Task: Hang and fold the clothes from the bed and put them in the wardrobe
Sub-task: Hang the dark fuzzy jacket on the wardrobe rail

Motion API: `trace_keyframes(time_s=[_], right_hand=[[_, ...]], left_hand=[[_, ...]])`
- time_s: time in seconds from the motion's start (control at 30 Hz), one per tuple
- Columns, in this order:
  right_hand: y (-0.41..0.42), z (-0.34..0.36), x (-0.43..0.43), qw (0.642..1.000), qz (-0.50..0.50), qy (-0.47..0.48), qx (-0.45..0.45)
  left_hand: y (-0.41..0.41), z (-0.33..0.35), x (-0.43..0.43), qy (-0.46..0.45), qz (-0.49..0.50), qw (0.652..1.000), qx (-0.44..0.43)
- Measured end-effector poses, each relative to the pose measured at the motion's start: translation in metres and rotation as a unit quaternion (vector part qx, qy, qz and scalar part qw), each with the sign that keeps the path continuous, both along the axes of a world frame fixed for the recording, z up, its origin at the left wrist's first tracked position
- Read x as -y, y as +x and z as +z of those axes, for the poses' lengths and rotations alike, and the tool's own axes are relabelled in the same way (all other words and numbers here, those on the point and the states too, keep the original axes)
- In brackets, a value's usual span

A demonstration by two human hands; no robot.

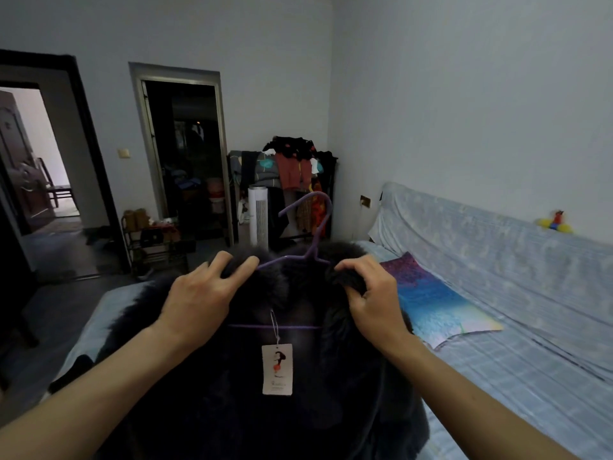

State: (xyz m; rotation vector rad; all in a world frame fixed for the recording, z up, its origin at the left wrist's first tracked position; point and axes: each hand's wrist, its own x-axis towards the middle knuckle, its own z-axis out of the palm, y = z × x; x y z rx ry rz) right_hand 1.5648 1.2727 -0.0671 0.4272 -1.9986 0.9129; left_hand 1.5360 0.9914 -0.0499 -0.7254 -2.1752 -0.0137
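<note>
As left hand (199, 300), right hand (371, 300) hold coat (215, 410) upright, hanger hook (329, 204) up

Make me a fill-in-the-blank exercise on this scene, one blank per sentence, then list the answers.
1. The dark furry coat sits on a thin hanger whose colour is ____.
2. On a string below the coat's collar hangs a white ____.
3. The shiny blue and purple sheet lies on the bed, to the ____ of the coat.

Missing words: purple; tag; right.
</note>
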Motion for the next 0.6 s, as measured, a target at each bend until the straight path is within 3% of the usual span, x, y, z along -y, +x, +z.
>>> trace_keyframes(time_s=[0.17,0.27,0.37,0.6], right_hand=[[0.011,0.017,0.028,1.0,0.011,-0.014,-0.007],[0.019,0.024,0.014,0.994,0.069,-0.067,0.052],[0.021,0.022,-0.012,0.992,0.085,0.001,0.095],[0.014,0.016,-0.04,0.98,-0.002,0.146,0.137]], left_hand=[[0.004,-0.015,-0.018,0.014,-0.028,0.999,0.024],[0.005,-0.02,-0.014,0.031,-0.035,0.998,0.029],[0.004,-0.021,-0.007,0.043,-0.043,0.998,0.035],[0.008,-0.021,-0.012,0.049,-0.062,0.997,0.01]])
